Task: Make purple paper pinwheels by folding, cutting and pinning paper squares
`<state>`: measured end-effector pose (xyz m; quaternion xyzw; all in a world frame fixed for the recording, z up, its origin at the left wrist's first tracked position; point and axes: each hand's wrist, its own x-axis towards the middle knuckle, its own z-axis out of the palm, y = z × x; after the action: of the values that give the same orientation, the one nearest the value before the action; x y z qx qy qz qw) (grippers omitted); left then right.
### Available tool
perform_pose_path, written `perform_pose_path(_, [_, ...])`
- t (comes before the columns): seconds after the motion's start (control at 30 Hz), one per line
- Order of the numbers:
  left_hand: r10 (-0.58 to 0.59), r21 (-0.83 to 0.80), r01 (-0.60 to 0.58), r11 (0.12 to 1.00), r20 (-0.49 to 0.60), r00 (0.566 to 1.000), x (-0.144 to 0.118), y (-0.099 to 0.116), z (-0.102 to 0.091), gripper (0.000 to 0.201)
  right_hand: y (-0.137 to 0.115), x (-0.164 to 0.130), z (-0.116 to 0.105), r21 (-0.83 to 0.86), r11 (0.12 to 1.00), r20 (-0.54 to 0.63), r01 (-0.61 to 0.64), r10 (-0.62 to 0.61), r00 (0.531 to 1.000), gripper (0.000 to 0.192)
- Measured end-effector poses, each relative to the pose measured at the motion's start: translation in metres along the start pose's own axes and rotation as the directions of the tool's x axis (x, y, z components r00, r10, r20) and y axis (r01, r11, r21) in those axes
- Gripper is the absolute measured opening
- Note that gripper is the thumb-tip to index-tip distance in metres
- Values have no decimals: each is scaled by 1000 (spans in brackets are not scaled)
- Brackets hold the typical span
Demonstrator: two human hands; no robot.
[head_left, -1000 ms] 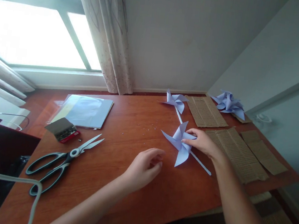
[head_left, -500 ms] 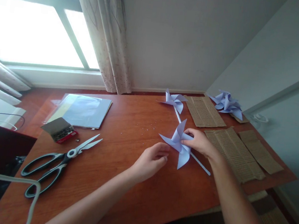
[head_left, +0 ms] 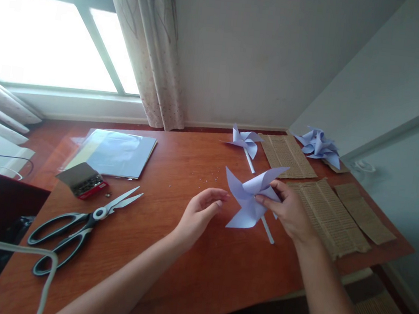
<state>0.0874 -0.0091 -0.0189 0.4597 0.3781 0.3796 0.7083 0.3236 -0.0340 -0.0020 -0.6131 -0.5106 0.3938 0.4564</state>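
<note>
My right hand [head_left: 289, 210] grips a pale blue paper pinwheel [head_left: 247, 195] at its centre and holds it tilted above the wooden table [head_left: 169, 243]; its white stick [head_left: 267, 229] slants down toward the table. My left hand [head_left: 200, 214] hovers just left of the pinwheel with its fingers apart and nothing in them. A second pinwheel [head_left: 246, 142] lies at the back of the table. A small heap of pinwheels [head_left: 319, 145] lies at the far right corner.
Large scissors [head_left: 81, 225] lie at the left front. A small open box of pins [head_left: 84, 181] and a sheaf of blue paper [head_left: 114, 153] sit behind them. Brown cardboard pieces [head_left: 327, 211] cover the right side. A grey cable [head_left: 31, 257] curves at the lower left.
My right hand lifted the pinwheel off the table and tilted it upright. My left hand rose and came closer to its left blade.
</note>
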Motion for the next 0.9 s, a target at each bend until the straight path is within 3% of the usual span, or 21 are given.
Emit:
perform_pose_path(0.1, [181,118,-195,974,115,977,-4,5,-3,32,-13,-18,16,-23,994,-78,103,-105,991,23])
perform_pose_path(0.17, [334,213,-362,908,155,930,-7,8,-2,31,-21,-28,25,-67,975,-113,213,-219,969,14])
perform_pose_path(0.2, [408,253,-439,862,165,898,-9,10,-1,29,-25,-33,28,-103,949,-99,298,-307,946,11])
perform_pose_path(0.33, [583,305,-629,715,236,777,-14,17,3,24,-36,-48,36,-170,767,4,618,-627,779,16])
perform_pose_path(0.43, [636,335,-690,642,269,723,-15,20,3,20,-39,-53,36,-197,676,51,710,-716,696,22])
perform_pose_path(0.53, [687,369,-738,565,285,669,-17,20,1,16,-39,-56,35,-244,610,80,754,-762,643,26])
perform_pose_path(0.63, [708,379,-771,512,322,629,-21,19,-1,14,-39,-57,34,-295,575,119,763,-771,626,30])
perform_pose_path(0.9, [689,393,-774,496,365,627,-23,19,-2,19,-33,-59,33,-283,631,129,722,-721,681,35])
